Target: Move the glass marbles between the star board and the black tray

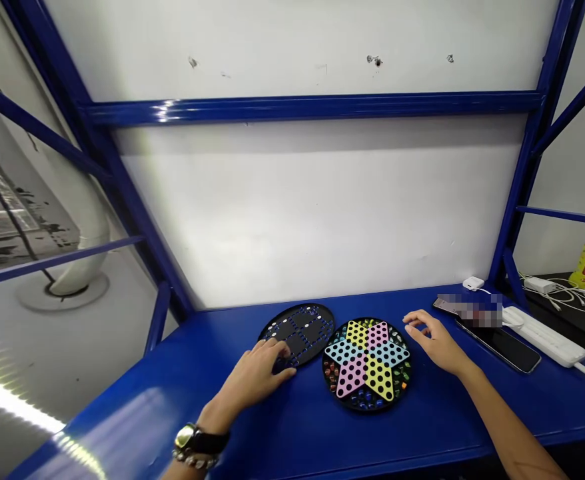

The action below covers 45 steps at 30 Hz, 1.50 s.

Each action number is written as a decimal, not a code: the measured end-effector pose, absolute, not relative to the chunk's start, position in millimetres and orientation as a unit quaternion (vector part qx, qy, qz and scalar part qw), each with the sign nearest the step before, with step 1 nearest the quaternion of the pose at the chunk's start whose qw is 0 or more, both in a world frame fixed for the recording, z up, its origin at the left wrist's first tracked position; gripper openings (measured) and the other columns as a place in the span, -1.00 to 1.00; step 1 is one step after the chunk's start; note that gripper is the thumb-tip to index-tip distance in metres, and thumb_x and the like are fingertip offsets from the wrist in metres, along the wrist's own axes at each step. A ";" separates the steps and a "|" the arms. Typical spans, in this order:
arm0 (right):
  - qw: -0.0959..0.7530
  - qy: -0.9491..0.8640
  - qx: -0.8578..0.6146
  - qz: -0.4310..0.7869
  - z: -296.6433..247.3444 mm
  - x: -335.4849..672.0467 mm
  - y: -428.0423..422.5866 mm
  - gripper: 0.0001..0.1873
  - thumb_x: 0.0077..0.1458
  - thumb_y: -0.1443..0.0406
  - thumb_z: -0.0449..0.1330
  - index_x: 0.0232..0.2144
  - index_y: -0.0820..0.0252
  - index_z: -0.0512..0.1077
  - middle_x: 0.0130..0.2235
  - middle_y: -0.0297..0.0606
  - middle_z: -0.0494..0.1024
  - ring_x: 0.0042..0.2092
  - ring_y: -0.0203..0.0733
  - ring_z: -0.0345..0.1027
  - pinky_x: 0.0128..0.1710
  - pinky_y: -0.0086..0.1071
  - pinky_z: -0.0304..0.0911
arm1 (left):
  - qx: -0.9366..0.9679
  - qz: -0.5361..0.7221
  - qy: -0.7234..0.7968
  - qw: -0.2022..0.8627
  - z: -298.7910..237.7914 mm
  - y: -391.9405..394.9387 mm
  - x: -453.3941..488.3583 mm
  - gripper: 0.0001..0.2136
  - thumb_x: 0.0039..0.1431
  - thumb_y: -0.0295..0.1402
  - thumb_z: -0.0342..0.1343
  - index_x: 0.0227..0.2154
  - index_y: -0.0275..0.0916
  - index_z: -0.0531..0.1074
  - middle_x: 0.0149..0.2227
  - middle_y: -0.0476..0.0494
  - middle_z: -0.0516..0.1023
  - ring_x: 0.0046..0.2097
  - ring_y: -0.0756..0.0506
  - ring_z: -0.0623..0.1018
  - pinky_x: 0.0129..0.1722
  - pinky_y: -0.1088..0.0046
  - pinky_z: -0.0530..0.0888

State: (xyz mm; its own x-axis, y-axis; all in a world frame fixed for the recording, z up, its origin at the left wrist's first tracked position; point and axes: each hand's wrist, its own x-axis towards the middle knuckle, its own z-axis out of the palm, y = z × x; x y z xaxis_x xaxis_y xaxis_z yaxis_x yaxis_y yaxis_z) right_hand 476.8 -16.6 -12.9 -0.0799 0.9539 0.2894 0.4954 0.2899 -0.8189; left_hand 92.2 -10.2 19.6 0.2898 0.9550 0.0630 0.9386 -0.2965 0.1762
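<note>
Round black board with pastel six-pointed star [360, 365]: lower centre of frame. Our left hand [260, 370], half-curled at round black perforated disc [297, 341] just left; grip, can't tell. Our right hand [435, 340], narrowly parted, beside board's right edge.

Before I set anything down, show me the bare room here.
Bare blue table: left of the left hand, and between the star board and the near edge. Crowded: right of the right hand, with phones and a power strip.

Game board [366, 353] on table [282, 433] between second board [297, 341], left, and phone [502, 345], right
</note>
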 end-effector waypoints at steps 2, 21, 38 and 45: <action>0.429 -0.680 -0.529 0.271 -11.9 476.2 -16.9 -0.69 0.20 0.05 0.06 -0.17 0.07 0.45 -0.03 -0.17 0.48 -0.02 -0.06 0.37 -0.08 -0.22 0.33 | 0.802 0.063 0.590 0.063 8.2 -13.8 67.8 -0.76 0.19 -0.09 0.04 -0.30 -0.13 0.46 -0.19 -0.10 0.55 -0.11 -0.18 0.49 -0.15 0.32 0.37; 0.436 -0.685 -0.396 0.428 14.0 457.4 -44.4 -0.21 -0.22 -0.15 0.34 0.01 0.09 0.35 -0.11 -0.17 0.50 -0.36 -0.18 0.40 -0.42 -0.36 0.32 | 0.700 0.406 0.563 0.166 67.5 -21.9 170.3 -0.55 0.21 0.10 -0.21 -0.59 -0.15 0.10 -0.58 0.06 0.20 -0.50 -0.01 0.26 -0.50 0.47 0.25; 0.278 -0.658 -0.679 0.171 -40.3 436.6 -4.0 -0.53 0.14 0.13 0.06 0.08 0.13 0.31 0.02 -0.09 0.40 -0.05 -0.01 0.42 -0.12 -0.27 0.28 | 0.755 0.230 0.575 0.217 -29.7 60.4 168.5 -0.63 0.19 -0.04 -0.03 -0.19 -0.19 0.50 -0.22 -0.11 0.59 -0.24 -0.11 0.53 -0.28 0.43 0.37; 0.506 -0.427 -0.639 0.392 -48.4 453.9 10.7 -0.09 -0.03 0.17 0.21 0.31 0.17 -0.07 -0.34 -0.33 0.45 -0.45 -0.23 0.33 -0.55 -0.41 0.20 | 0.760 0.215 0.578 0.205 -30.0 60.4 170.6 -0.60 0.15 -0.03 0.01 -0.12 -0.18 0.52 -0.17 -0.13 0.60 -0.20 -0.14 0.54 -0.27 0.43 0.37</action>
State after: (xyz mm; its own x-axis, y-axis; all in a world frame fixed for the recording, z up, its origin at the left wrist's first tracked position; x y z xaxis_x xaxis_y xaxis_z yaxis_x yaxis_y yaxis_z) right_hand 453.9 10.7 -48.4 0.3271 0.9424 -0.0695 0.1487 -0.1239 -0.9811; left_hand 170.6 60.4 -30.0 0.2394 0.9667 0.0907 0.7901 -0.2482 0.5605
